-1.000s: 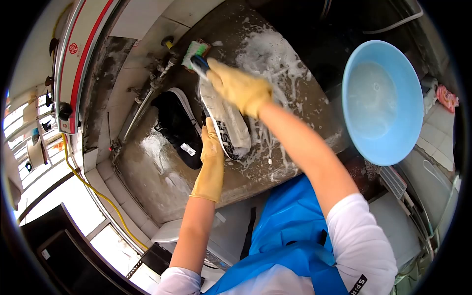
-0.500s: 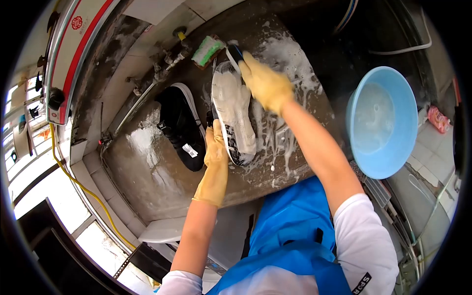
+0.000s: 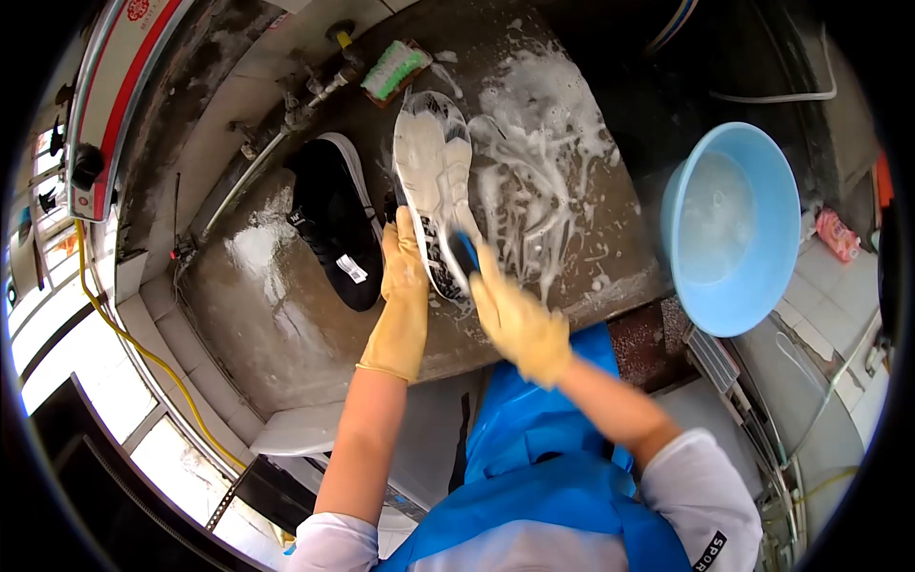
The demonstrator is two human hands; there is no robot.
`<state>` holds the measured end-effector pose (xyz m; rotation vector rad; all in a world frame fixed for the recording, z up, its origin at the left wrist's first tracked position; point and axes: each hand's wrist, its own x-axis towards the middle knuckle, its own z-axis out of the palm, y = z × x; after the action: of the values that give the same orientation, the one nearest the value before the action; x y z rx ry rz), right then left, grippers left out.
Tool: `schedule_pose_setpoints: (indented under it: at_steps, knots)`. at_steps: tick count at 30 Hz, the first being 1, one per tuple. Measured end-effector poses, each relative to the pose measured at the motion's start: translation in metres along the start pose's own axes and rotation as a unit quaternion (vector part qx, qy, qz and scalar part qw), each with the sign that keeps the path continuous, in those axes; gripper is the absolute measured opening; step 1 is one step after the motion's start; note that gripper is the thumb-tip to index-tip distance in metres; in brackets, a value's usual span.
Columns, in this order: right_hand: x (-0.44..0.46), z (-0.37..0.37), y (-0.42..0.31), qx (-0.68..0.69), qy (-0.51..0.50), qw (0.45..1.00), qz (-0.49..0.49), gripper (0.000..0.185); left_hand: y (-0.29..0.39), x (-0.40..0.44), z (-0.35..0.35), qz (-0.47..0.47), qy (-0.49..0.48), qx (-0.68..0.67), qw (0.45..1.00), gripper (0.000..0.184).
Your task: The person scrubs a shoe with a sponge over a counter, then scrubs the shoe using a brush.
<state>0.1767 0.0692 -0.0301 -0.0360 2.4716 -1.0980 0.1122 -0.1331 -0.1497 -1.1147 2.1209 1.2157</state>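
Observation:
A shoe (image 3: 434, 153) lies on its side or upside down, its pale, wet sole facing me. My left hand (image 3: 404, 272), in a yellow rubber glove, grips it along its left side near the lower end; the fingers are partly hidden behind the shoe. My right hand (image 3: 519, 329), gloved too and blurred, is closed round the handle of a brush (image 3: 464, 253) with blue and black parts. The brush is at the sole's lower end, its bristles hidden. Left of my left hand rests a black shoe (image 3: 329, 214) with a white sole edge and a white tag.
Foam (image 3: 548, 124) spreads over the wet slab (image 3: 257, 353) right of the shoe. A green-and-white bristled scrub brush (image 3: 396, 71) lies at the back, near pipes and taps (image 3: 334, 86). A light blue basin (image 3: 681, 286) with cloudy water stands at the right.
My right hand has swept the brush from the sole's upper end down to its lower end. My left hand still holds the shoe. The view has shifted slightly.

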Motion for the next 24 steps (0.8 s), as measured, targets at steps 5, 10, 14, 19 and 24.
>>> schedule_pose_setpoints:
  at_steps: [5, 10, 14, 19, 24]
  knots:
    - [-0.006, 0.054, 0.057, 0.069, 0.084, 0.994, 0.005, 0.054, 0.007, -0.004, 0.001, 0.040, -0.009, -0.065, 0.997, 0.080]
    - [-0.045, 0.119, 0.075, 0.260, 0.081, 0.962, 0.028, 0.058, -0.009, 0.017, 0.007, 0.028, 0.026, -0.026, 0.999, 0.086]
    - [0.006, 0.034, 0.019, 0.446, -0.016, 0.866, 0.226, 0.060, -0.009, 0.013, 0.006, 0.039, 0.000, -0.078, 0.996, 0.089]
    - [-0.057, 0.056, 0.015, 0.419, -0.066, 0.869, 0.254, 0.057, -0.018, 0.026, 0.010, 0.058, 0.042, -0.070, 0.995, 0.084]
    - [0.006, 0.050, -0.017, 0.106, 0.251, 0.956, -0.110, 0.047, -0.021, 0.028, 0.016, 0.097, -0.052, -0.313, 0.943, 0.060]
